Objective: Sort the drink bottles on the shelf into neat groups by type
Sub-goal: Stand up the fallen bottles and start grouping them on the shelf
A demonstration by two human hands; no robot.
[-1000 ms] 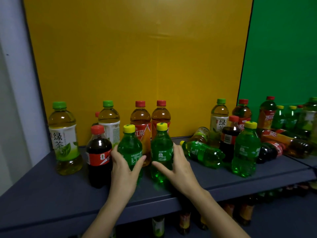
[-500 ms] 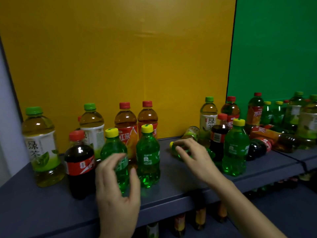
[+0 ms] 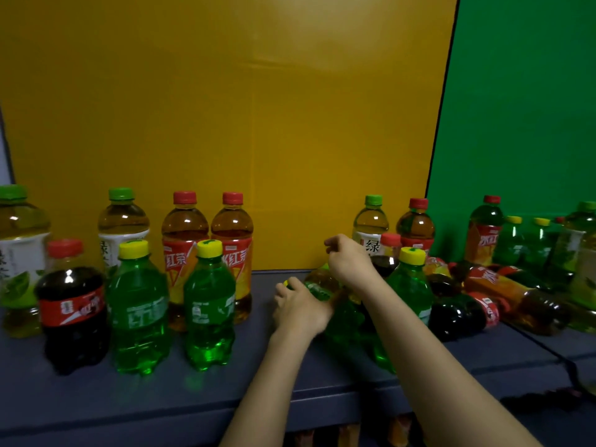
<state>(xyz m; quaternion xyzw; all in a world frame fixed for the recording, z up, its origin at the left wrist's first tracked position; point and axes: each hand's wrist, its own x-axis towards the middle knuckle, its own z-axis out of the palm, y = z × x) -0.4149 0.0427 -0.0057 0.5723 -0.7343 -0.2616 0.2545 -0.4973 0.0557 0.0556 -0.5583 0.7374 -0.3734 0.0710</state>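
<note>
While the left hand is curling its fingers round the neck end of the lying green soda bottle, that bottle is stretching away from it to the right and nearer. Its yellow cap is peeking out just left of the knuckles, so the long axis is running along the shelf, slanting toward the near edge. The right hand is hovering just beyond, over a lying brown tea bottle, with its fingers bent inward. Whether it is pinching anything I cannot tell. The left hand is sitting nearer the soda, so standing it upright is probably falling to that hand.

Further left, the tidy group is showing two upright green sodas, one cola, two red-capped teas and two green-capped teas. To the right, the jumble is showing one upright green soda, one upright cola, one green-capped tea, two standing red-capped teas, one lying cola and one lying red tea. Those beyond are blurring together.
</note>
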